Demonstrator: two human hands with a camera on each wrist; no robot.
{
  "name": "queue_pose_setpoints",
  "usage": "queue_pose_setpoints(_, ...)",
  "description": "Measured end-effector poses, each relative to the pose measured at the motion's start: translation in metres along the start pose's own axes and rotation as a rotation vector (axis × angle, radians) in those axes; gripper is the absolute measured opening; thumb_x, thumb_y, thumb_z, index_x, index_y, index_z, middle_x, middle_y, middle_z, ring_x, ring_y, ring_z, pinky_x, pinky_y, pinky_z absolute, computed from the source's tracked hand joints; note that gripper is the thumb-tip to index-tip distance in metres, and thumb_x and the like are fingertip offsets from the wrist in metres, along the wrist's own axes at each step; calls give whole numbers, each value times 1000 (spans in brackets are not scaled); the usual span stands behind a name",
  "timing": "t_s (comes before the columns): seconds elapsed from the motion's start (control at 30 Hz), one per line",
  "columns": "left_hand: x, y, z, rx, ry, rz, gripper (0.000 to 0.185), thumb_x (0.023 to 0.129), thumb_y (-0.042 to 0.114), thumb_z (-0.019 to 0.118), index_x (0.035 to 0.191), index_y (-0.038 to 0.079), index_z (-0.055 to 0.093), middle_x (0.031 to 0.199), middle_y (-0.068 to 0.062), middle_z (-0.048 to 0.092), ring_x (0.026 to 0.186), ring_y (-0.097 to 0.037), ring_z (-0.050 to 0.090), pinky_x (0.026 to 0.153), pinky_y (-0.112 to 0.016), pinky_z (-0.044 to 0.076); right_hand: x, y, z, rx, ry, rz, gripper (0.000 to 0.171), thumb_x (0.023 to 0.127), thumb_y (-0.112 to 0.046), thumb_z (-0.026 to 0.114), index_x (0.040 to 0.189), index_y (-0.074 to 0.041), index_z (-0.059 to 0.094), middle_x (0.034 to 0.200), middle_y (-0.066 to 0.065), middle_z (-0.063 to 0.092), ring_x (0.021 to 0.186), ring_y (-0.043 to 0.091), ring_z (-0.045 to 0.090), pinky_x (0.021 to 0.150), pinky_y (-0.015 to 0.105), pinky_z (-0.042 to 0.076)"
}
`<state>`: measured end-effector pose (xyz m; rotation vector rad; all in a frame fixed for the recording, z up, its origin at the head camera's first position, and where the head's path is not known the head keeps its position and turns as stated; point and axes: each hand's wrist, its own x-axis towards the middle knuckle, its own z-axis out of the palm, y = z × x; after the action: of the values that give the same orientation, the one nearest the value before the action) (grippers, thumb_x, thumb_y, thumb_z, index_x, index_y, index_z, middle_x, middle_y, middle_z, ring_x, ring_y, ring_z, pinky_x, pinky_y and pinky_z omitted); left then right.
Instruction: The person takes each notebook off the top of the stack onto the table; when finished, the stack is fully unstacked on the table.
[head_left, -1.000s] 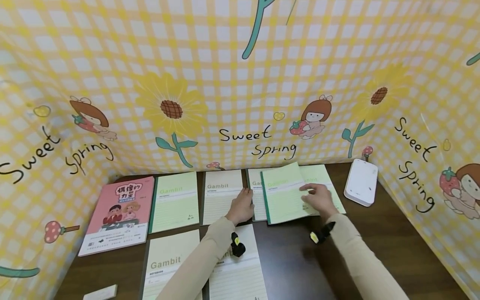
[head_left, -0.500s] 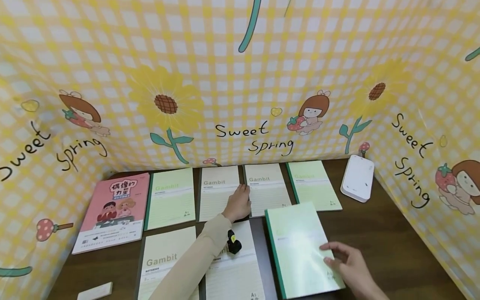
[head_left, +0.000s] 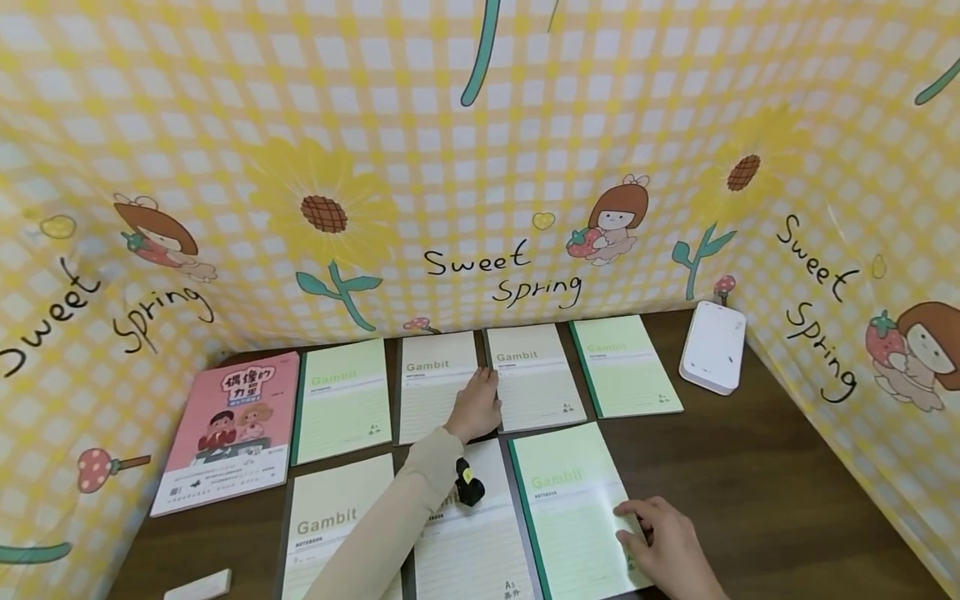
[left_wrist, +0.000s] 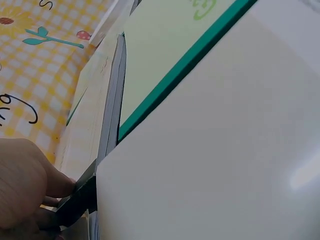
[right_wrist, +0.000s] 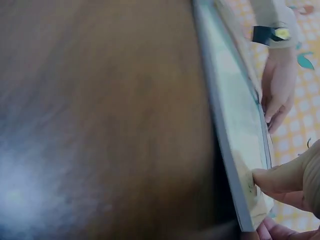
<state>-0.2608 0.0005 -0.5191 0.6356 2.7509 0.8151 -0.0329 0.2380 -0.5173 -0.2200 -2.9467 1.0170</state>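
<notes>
My left hand (head_left: 476, 404) lies flat in the back row, its fingers on the seam between two cream Gambit notebooks (head_left: 437, 385) (head_left: 534, 375). My right hand (head_left: 666, 546) rests its fingertips on the lower right part of a green notebook (head_left: 572, 508), which lies flat at the right end of the front row. In the right wrist view a fingertip (right_wrist: 262, 180) presses on that cover (right_wrist: 235, 125) just inside its edge, with my left hand (right_wrist: 277, 85) beyond. The left wrist view shows my left hand (left_wrist: 20, 190) beside a white cover (left_wrist: 225, 150).
Along the back also lie a pink book (head_left: 225, 429) and two green notebooks (head_left: 341, 400) (head_left: 624, 367). Two cream notebooks (head_left: 330, 525) (head_left: 468, 537) fill the front row. A white device (head_left: 712, 346) sits at the back right, a small white block (head_left: 197, 585) at the front left. Patterned screens wall the brown table (head_left: 787, 475).
My right hand brought the green notebook from on top of the back row down to the front right, then shifted it left into line beside the cream notebook. My left hand stayed put.
</notes>
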Motion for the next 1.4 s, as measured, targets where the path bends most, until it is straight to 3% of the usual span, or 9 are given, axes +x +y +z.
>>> queue_pose_setpoints(0.17, 0, -4, 2, 10, 0, -14, 54, 99, 10, 49, 147, -7, 32, 155, -26, 27, 147, -37, 20, 113, -58, 27, 2, -3, -2, -104, -8, -72, 23, 75, -10, 81, 91, -25, 72, 94, -2, 57, 73, 6, 48, 62, 23, 43)
queue_pose_setpoints(0.27, -1, -2, 1, 8, 1, -11, 54, 99, 11, 49, 147, -6, 33, 155, -26, 27, 147, -37, 20, 113, -58, 27, 11, -5, -6, -125, 39, -197, 20, 74, -10, 82, 89, -20, 74, 94, -1, 56, 77, 8, 52, 63, 23, 45)
queue_pose_setpoints(0.37, -1, -1, 1, 4, 9, -2, 53, 98, 11, 50, 146, -6, 34, 154, -26, 28, 147, -38, 21, 113, -58, 28, 36, -10, -13, -76, 100, -329, 17, 75, -7, 81, 90, -12, 74, 90, 1, 59, 73, 8, 54, 60, 21, 46)
queue_pose_setpoints(0.47, 0, -1, 0, 12, 8, 3, 54, 99, 12, 50, 147, -6, 33, 155, -26, 28, 147, -37, 21, 112, -58, 28, 74, -21, -22, -44, 108, -396, 19, 79, -6, 78, 97, -4, 73, 90, 8, 62, 73, 12, 57, 61, 23, 48)
queue_pose_setpoints(0.63, 0, -4, 1, 38, 13, 8, 55, 98, 12, 50, 147, -6, 33, 154, -26, 29, 147, -37, 22, 112, -58, 29, 145, -46, -22, -81, -109, -315, 39, 91, -19, 67, 123, 2, 61, 112, 22, 63, 98, 33, 61, 80, 44, 51)
queue_pose_setpoints(0.8, -2, -6, 3, 39, 26, 30, 55, 98, 12, 50, 147, -7, 33, 153, -28, 29, 147, -38, 22, 112, -57, 30, 194, -65, 4, -230, -276, -181, 65, 91, -37, 66, 141, -1, 44, 128, 29, 54, 122, 48, 46, 96, 57, 44)
queue_pose_setpoints(0.97, -4, -6, 0, 35, 40, 41, 54, 98, 11, 50, 146, -8, 34, 152, -29, 30, 146, -39, 23, 111, -58, 31, 208, -78, 24, -350, -239, -133, 68, 84, -41, 74, 135, -6, 48, 127, 35, 49, 124, 56, 38, 90, 62, 45)
queue_pose_setpoints(1.17, -3, -6, -2, 17, 51, 45, 54, 98, 11, 51, 146, -8, 34, 153, -28, 30, 146, -39, 23, 111, -59, 30, 207, -79, 28, -362, -179, -127, 62, 83, -38, 76, 131, -7, 52, 121, 31, 51, 117, 50, 41, 86, 61, 45)
queue_pose_setpoints(1.4, -6, -6, -5, -58, -21, 40, 57, 102, 13, 44, 150, -8, 22, 157, -24, 23, 149, -37, 16, 115, -58, 23, 211, -64, 26, -331, -128, -191, 51, 80, -34, 79, 114, -2, 61, 96, 19, 66, 101, 42, 55, 89, 56, 40)
